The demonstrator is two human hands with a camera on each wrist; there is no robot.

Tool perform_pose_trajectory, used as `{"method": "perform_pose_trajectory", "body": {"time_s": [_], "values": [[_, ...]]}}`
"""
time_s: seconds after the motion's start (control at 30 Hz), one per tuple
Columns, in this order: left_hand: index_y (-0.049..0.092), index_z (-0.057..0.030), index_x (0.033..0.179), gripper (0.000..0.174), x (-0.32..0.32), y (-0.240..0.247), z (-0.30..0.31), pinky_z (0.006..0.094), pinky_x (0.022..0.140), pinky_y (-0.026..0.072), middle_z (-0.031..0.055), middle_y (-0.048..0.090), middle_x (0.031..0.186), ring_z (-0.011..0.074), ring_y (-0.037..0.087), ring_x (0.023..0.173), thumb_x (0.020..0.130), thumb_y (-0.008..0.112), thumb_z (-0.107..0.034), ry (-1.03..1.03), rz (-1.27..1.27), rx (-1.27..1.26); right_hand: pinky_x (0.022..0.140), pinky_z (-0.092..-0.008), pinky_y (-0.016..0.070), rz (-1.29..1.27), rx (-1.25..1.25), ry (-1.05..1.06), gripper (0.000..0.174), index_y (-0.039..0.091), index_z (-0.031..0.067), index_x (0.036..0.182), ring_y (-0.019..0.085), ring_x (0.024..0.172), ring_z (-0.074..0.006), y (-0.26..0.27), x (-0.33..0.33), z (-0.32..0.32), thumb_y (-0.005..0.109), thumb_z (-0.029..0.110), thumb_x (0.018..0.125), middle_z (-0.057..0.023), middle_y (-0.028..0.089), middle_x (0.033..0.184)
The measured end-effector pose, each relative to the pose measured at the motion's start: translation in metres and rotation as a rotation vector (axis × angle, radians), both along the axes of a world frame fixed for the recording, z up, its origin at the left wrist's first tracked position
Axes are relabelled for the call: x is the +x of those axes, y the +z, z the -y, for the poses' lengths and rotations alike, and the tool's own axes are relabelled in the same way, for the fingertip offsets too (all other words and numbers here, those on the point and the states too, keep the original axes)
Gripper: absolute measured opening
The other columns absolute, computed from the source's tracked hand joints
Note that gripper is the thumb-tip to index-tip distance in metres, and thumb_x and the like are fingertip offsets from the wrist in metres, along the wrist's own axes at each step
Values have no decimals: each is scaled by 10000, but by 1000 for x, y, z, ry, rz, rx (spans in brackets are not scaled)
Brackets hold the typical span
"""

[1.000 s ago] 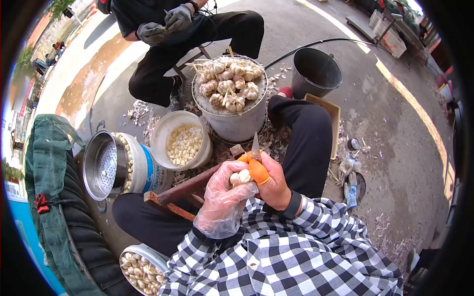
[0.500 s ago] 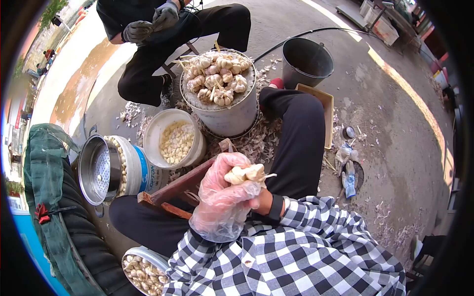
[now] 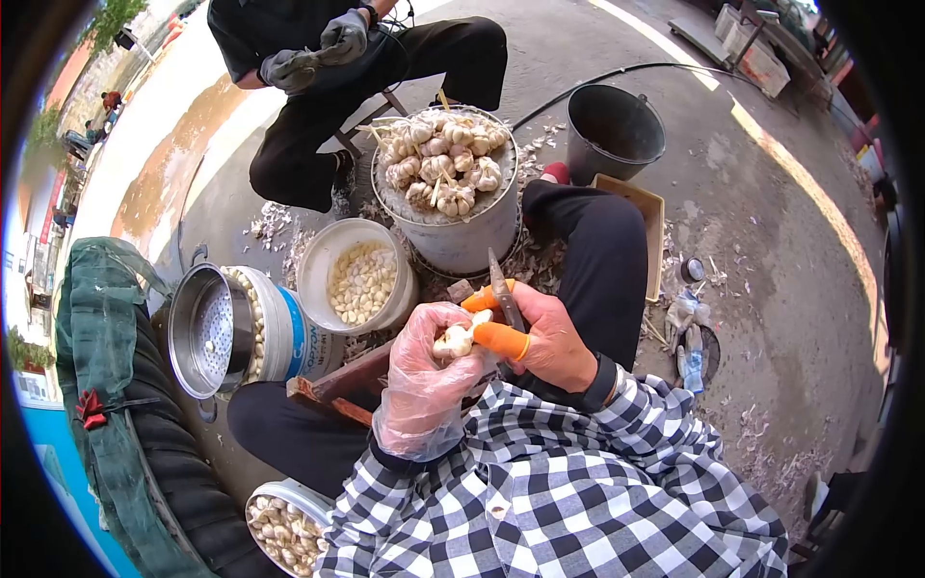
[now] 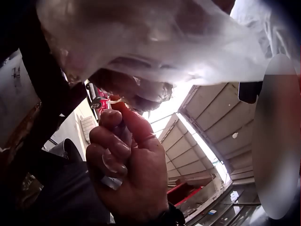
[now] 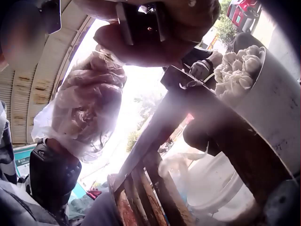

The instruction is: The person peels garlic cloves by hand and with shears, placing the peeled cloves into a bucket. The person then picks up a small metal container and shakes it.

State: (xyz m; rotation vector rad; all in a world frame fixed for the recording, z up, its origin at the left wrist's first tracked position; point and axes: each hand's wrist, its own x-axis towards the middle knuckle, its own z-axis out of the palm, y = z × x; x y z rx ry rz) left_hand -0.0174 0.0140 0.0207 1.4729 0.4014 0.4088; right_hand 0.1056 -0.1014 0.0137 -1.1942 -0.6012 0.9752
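Observation:
My left hand (image 3: 424, 380), in a clear plastic glove, holds a partly peeled garlic bulb (image 3: 453, 343) with white cloves showing. Close on its right, my right hand (image 3: 562, 337) grips a short knife (image 3: 499, 279), blade pointing up and away from me. Orange finger covers (image 3: 501, 340) sit on the right thumb and forefinger, their tips at the bulb. From the left wrist, the curled fingers of the right hand (image 4: 127, 160) appear below the cloudy plastic. The right wrist view has the gloved left hand (image 5: 89, 103) from below.
Whole garlic bulbs (image 3: 438, 159) are heaped on an upturned white bucket (image 3: 453, 241). Left of it stand a tub of peeled cloves (image 3: 313, 260) and a steel colander (image 3: 183, 328). A wooden stool (image 3: 352, 371) is by my legs. Another person (image 3: 318, 125) in gloves sits opposite.
Half a second ago the left hand held the garlic turned up, largely covering the right hand. Now the bulb is lower, and the right hand and knife are visible beside it again.

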Motion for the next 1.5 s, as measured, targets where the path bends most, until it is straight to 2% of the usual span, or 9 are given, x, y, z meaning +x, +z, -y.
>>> {"method": "perform_pose_trajectory", "body": {"time_s": [0.33,0.4,0.5,0.57,0.73,0.8,1.03,1.33,1.5], "values": [[563,-9,1121,332,-9,-24,2,248,763,509,87,633,1031,109,607,874,819,699,19,70,74,312,436,-192,371,-213,-56,40,205,629,17,1022,494,499,-45,-10,-1,-6,640,207,945,-1,601,709],[556,-8,1123,319,-9,-8,9,281,767,530,119,634,1030,150,642,851,836,695,16,0,139,-186,429,-201,382,-396,-93,25,205,623,20,1015,503,494,-61,-7,1,-7,626,215,952,-7,581,687],[571,-4,1128,325,-10,-6,5,290,768,537,123,645,1006,178,661,859,829,696,21,17,185,-108,420,-207,379,-494,-118,87,204,617,25,1021,489,487,-68,-8,6,-8,596,221,967,-7,560,678],[601,-8,1126,329,-13,-4,1,292,766,537,122,654,986,182,661,863,816,709,16,60,149,309,413,-195,358,-651,-90,196,204,614,39,1030,464,477,-67,-14,6,-11,586,232,972,-4,551,675],[621,5,1097,309,-17,-15,3,275,742,521,107,655,997,147,633,841,804,721,0,175,164,269,414,-181,344,-573,-243,282,177,600,36,1068,436,465,-50,-12,7,-19,569,180,971,3,531,653],[617,9,1077,277,-17,-20,-4,271,753,512,106,647,1010,137,621,849,812,698,12,229,171,279,420,-173,345,-241,-256,90,189,593,29,1090,451,496,-45,-8,0,-24,565,172,971,-2,550,710],[616,8,1049,271,-13,-15,4,264,817,484,102,646,1036,133,606,907,795,710,16,237,69,227,915,-354,483,-454,576,-320,313,556,10,1241,625,913,-187,17,4,-37,507,210,1005,-101,655,1035],[630,-16,1019,293,-14,-25,-4,339,763,540,156,674,965,281,682,845,741,721,-8,354,51,576,943,-303,451,-241,126,-168,397,602,9,1197,608,997,-149,-21,-18,-21,576,328,962,-62,664,1033],[623,-17,1024,311,-12,-26,-4,347,754,543,167,668,962,307,680,842,731,728,-9,346,50,643,944,-286,436,-279,262,-195,386,632,-10,1161,611,939,-136,-17,-14,-11,614,304,937,-73,671,1014]]}}
